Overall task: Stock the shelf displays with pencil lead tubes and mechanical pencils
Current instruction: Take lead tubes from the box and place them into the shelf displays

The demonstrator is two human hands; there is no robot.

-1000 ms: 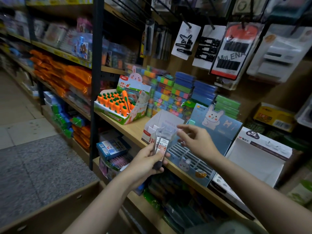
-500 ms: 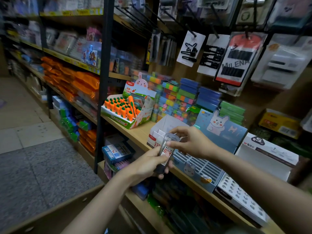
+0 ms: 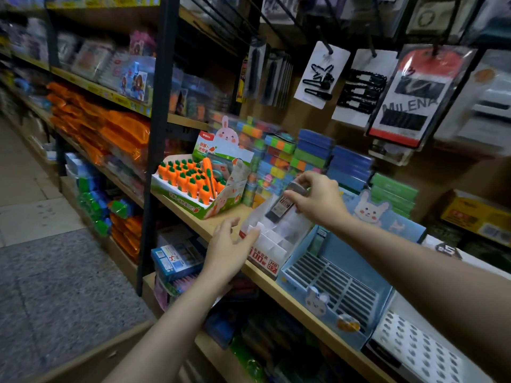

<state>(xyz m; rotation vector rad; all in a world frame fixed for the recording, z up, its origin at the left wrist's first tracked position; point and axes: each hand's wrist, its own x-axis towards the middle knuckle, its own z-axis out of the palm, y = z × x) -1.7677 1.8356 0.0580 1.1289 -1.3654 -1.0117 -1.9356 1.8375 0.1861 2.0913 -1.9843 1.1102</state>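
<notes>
White display box [image 3: 272,246] at shelf edge, left fingers [image 3: 250,235] spread alongside; right fingers [image 3: 293,195] pinching lead tubes [image 3: 282,207] above.

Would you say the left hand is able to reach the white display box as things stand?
Probably yes: the left hand is open at the front corner of the white display box, with nothing between them; the right hand holds the lead tube above it.

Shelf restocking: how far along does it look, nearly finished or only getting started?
Early, it seems. Done: nothing visibly stocked; the white divided box shows only empty compartments. In hand: the right hand pinches a pencil lead tube above that box, while the left hand touches its front corner. Left: filling those compartments, the blue slotted display and the white perforated tray, both bare.
</notes>
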